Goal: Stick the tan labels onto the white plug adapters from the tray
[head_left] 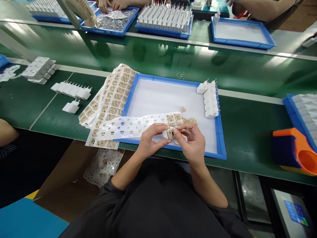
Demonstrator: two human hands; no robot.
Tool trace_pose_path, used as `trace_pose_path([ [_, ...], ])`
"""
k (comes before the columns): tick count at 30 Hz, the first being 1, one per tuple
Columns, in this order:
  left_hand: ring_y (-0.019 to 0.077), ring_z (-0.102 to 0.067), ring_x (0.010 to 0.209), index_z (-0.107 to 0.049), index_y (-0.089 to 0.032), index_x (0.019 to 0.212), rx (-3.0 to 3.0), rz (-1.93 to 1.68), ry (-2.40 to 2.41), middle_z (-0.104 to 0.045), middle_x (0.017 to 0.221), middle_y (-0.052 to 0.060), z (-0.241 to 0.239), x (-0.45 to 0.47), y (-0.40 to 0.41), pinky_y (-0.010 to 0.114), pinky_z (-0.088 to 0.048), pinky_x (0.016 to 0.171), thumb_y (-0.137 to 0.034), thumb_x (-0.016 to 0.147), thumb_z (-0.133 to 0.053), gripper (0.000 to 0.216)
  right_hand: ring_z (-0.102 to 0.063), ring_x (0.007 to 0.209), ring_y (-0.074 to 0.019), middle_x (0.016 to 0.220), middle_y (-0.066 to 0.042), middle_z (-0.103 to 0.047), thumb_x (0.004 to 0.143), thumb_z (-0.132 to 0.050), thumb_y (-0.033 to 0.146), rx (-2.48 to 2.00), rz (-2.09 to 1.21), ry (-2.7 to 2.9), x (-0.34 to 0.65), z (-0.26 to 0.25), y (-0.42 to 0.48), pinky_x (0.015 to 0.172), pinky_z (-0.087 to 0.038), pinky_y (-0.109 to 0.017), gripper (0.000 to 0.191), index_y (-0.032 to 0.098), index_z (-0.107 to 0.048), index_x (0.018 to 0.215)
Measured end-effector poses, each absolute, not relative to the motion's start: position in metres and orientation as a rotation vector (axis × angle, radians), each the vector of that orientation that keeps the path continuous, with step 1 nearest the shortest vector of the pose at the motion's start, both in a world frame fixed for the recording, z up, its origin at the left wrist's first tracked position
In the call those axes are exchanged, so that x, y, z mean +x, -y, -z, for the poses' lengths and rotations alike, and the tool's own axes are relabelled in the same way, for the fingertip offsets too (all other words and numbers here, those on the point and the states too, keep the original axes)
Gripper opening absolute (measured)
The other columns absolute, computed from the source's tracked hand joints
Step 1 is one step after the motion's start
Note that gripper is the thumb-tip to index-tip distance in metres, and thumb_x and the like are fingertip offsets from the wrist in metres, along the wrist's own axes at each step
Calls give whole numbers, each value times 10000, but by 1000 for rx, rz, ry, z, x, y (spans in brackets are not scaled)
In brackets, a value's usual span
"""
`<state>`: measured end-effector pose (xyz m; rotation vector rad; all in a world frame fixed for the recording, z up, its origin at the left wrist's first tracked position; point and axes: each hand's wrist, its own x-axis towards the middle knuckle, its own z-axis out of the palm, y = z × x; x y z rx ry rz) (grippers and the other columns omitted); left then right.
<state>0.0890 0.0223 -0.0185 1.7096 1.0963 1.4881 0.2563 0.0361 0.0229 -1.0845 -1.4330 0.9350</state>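
My left hand [153,138] pinches a white plug adapter [165,133] by its sides, over the front of a blue-rimmed tray [221,138]. A tan sticker [171,133] with a cut-out lies on the adapter's end face. The thumb and fingers of my right hand [192,140] close on that same face from the other side. Beneath the hands lies a sticker sheet [131,127], mostly peeled to white backing, with tan pieces at its right end. Loose tan pieces [190,121] rest just behind my right hand. Several white plug adapters [210,99] stand along the tray's right edge.
More sticker sheets [116,92] are fanned out left of the tray. Plug adapters [71,90] and a stacked white pile [41,68] sit further left. An orange and blue container [293,150] stands at right. Across the bench, co-workers' hands [112,4] reach over a tray of metal parts [116,21].
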Motion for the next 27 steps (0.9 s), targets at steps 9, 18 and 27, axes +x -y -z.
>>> trace_pose_path([
  [9, 217, -657, 1140, -676, -263, 1193, 1622, -1481, -1109, -684, 1174, 78, 21, 91, -20, 314, -648, 834, -260, 808, -819, 411, -613, 839, -186, 997, -56, -613, 877, -732, 325, -1189, -749, 1606, 260, -24, -39, 625, -590, -303, 153, 264, -688, 1010],
  [18, 223, -627, 1196, -640, -258, 1147, 1509, -1524, -1028, -626, 1215, 86, 27, 90, -20, 348, -635, 879, -265, 836, -791, 347, -560, 945, -173, 1083, -29, -573, 813, -778, 304, -935, -1371, 1342, 253, -8, -37, 724, -584, -281, 298, 304, -674, 1092],
  [27, 245, -666, 1179, -594, -267, 1156, 1912, -1676, -1071, -642, 1189, 64, 28, 93, -23, 469, -586, 988, -146, 809, -802, 423, -567, 890, -176, 945, -18, -601, 857, -678, 329, -964, -1340, 1156, 243, 1, -38, 798, -507, -313, 108, 262, -702, 938],
])
